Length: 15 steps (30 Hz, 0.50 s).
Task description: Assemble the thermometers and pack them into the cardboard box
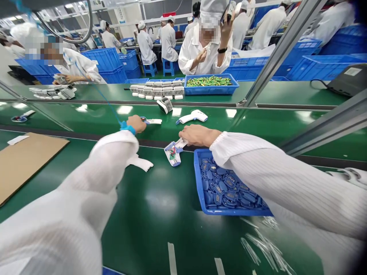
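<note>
My left hand, with a blue strap at its wrist, is closed at the head end of a white thermometer gun with blue parts on the green belt. Its fingertips are hidden. My right hand is closed over the handle of an opened thermometer gun housing, whose red and green wires show. Below my left wrist lies a loose white housing half, partly behind the sleeve. A closed white thermometer gun rests on the belt just beyond my right hand.
A blue bin of blue plastic parts stands under my right forearm. Clear thin strips lie nearer. Cardboard is at left. Across the belt are rows of grey-white units, a tray of green-yellow pieces and co-workers. A metal post slants at right.
</note>
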Available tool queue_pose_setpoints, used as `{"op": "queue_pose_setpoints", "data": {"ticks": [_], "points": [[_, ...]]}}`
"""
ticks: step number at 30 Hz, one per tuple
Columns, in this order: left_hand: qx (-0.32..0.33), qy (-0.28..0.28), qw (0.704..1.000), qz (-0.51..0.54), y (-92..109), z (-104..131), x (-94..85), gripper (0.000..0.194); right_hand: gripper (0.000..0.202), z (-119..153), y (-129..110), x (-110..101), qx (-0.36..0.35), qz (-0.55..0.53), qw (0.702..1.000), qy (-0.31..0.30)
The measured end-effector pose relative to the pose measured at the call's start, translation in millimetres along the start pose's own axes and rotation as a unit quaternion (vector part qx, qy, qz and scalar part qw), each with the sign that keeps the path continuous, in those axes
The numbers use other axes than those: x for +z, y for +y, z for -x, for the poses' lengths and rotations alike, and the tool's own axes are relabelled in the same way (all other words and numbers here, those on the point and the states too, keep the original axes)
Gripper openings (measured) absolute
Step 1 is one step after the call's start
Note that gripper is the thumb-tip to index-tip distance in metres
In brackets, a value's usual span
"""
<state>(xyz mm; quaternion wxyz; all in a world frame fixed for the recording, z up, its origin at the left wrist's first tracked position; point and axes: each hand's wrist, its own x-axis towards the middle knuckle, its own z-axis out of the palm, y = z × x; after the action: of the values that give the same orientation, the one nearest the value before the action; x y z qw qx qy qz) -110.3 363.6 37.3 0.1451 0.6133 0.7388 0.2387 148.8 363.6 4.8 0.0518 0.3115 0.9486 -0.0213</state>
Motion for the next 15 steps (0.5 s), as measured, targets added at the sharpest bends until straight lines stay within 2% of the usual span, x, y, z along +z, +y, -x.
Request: {"op": "queue_pose_setpoints", "data": {"ticks": [3,5,6,7,9,11,13,15], "points": [[-0.007,-0.062,0.995,-0.078,-11,37,-43.6,0.031,0.025,31,-3,-20,0.044,-0.003,0.999,0.025],[0.014,-0.108,0.988,-0.109,-24,82,-60.6,0.028,0.024,62,-9,-34,0.073,-0.008,0.995,0.061],[0.04,-0.13,0.983,-0.123,-32,109,-62.6,0.03,0.025,79,-15,-39,0.09,-0.017,0.992,0.086],[0.054,-0.145,0.978,-0.136,-40,136,-60.1,0.032,0.026,98,-23,-42,0.109,-0.034,0.987,0.114],[0.067,-0.168,0.972,-0.154,-52,189,-44.9,0.022,0.027,136,-48,-42,0.142,-0.084,0.973,0.162],[0.095,-0.132,0.977,-0.136,-51,231,-24.9,0.016,0.026,171,-84,-33,0.165,-0.141,0.958,0.187],[0.119,-0.081,0.988,-0.05,-36,262,-9.1,0.029,0.023,200,-125,-18,0.186,-0.193,0.943,0.196],[0.125,-0.091,0.984,0.093,-9,284,0.0,0.048,0.02,223,-164,-2,0.214,-0.238,0.925,0.204]]}}
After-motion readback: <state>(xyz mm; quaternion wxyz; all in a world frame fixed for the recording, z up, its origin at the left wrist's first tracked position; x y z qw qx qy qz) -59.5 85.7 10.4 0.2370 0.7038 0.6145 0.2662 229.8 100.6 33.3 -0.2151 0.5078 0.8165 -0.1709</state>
